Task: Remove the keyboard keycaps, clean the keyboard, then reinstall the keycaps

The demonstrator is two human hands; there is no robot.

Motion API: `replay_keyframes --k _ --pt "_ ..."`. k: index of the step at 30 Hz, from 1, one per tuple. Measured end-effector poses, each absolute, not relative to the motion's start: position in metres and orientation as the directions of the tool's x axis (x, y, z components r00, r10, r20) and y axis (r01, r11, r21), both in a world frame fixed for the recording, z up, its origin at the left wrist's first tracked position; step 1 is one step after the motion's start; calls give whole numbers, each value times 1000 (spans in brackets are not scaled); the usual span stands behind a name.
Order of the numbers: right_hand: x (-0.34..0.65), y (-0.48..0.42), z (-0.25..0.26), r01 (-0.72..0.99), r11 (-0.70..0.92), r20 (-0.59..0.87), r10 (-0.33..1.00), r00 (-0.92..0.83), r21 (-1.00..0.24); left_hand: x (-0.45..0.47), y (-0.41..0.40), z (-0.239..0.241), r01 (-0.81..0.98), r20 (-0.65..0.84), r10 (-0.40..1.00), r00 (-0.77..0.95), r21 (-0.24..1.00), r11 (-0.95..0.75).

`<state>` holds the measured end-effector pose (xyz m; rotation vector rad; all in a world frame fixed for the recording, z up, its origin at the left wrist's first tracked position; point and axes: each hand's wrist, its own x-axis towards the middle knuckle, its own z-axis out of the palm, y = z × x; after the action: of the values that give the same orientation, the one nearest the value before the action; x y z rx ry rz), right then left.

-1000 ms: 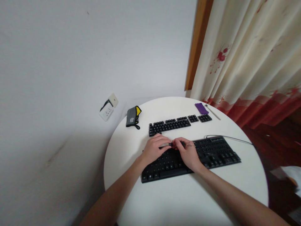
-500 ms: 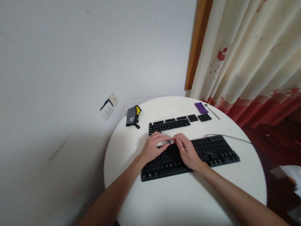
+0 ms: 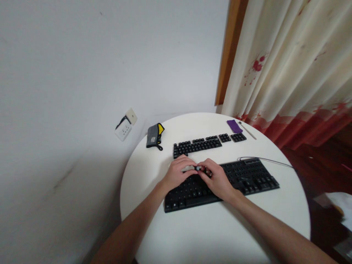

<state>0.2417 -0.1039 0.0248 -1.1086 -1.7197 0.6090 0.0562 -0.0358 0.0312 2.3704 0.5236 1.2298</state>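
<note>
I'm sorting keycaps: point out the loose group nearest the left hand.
The largest keycap group, just beyond the left hand; the smaller groups lie farther off.

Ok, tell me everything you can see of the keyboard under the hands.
The keyboard is long, black and plastic-looking, lying flat on the white table, slightly aslant with its right end farther away. Much of its main block looks stripped of keycaps; the long space bar remains along the near edge. A thin cable runs beside its far right edge. The left hand and right hand hide part of it; whether they touch it is unclear.
</note>
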Motion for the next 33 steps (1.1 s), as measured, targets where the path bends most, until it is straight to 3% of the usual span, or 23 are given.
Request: replay_keyframes --k 7,13,19,23,33 --pt "244 -102 23 486 417 430 898 -93 -768 51 -34 34 218 628 591 506 570 -792" --pt "256 -91 16 612 324 373 927 -51 -722 38 -26 35 322 612 768 188 701 -637" --pt "260 -63 25 807 153 226 974 -26 -571 30 -15 32 330 584 812 -16 769 -547" --pt "245 -39 32 888 13 57 998 15 -460 29 -12 30 322 572 819 -43 784 -531" --pt "219 -10 20 914 -39 -34 999 27 -403 29 -11 25 295 557 830 -14 795 -529"
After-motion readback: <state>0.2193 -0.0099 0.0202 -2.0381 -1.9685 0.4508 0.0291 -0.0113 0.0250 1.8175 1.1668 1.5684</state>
